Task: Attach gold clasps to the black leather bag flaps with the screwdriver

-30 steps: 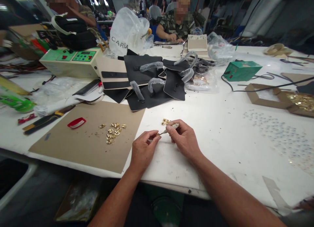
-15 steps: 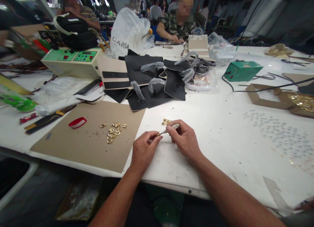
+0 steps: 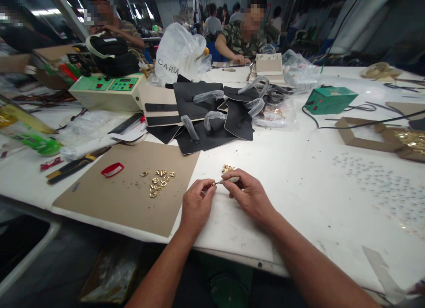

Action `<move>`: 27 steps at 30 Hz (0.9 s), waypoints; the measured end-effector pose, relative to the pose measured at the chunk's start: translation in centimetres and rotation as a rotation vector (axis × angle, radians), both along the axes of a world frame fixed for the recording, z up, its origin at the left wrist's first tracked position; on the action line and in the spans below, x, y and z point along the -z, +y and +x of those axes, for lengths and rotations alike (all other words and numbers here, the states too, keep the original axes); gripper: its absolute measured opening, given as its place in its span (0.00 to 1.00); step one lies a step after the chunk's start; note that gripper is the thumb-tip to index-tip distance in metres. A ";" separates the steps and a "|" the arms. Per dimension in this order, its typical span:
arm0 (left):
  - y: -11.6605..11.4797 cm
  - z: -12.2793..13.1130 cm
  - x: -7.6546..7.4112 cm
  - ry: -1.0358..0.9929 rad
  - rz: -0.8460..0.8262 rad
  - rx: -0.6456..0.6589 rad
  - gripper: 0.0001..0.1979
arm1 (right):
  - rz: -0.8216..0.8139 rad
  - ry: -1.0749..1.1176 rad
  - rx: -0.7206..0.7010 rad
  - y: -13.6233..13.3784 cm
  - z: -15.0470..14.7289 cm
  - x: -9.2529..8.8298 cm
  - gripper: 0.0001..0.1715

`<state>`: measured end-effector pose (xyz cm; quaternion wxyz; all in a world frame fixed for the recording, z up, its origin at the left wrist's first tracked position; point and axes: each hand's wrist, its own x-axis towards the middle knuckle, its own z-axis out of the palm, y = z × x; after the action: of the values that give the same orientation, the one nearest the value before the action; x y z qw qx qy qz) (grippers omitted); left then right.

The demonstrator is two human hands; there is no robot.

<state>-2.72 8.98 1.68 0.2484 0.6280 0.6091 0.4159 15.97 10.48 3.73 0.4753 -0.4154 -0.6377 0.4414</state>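
Observation:
My left hand rests on the white table with thumb and forefinger pinched on a small gold metal fitting. My right hand is closed round a thin pale tool whose tip touches that fitting. Just beyond my hands lies a small heap of gold fittings. A larger scatter of gold buckles lies on a brown cardboard sheet to the left, near a red and white tag.
Black leather pieces with wrapped handles are piled behind. A green control box stands at the left, a small green box with a cable at the right. A white plastic bag is further back. Other people work at the far side.
The view has shifted slightly down and to the right. My hands stay together on the fitting; the right hand's tool has tipped lower.

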 end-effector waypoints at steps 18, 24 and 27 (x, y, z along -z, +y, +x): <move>-1.6 -1.9 -1.9 0.366 0.237 0.115 0.07 | -0.186 0.271 -0.111 0.3 0.9 -1.1 0.18; -1.3 -8.3 -5.0 0.678 0.141 -0.073 0.08 | -0.263 0.567 0.279 1.5 2.1 -1.5 0.23; -0.4 -10.9 -6.4 0.814 0.055 -0.154 0.06 | -0.285 0.646 0.339 1.9 2.3 -1.2 0.22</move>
<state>-13.63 8.61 8.13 -0.0617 0.7001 0.6915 0.1671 18.28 12.41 4.96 0.6555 -0.4162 -0.3099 0.5487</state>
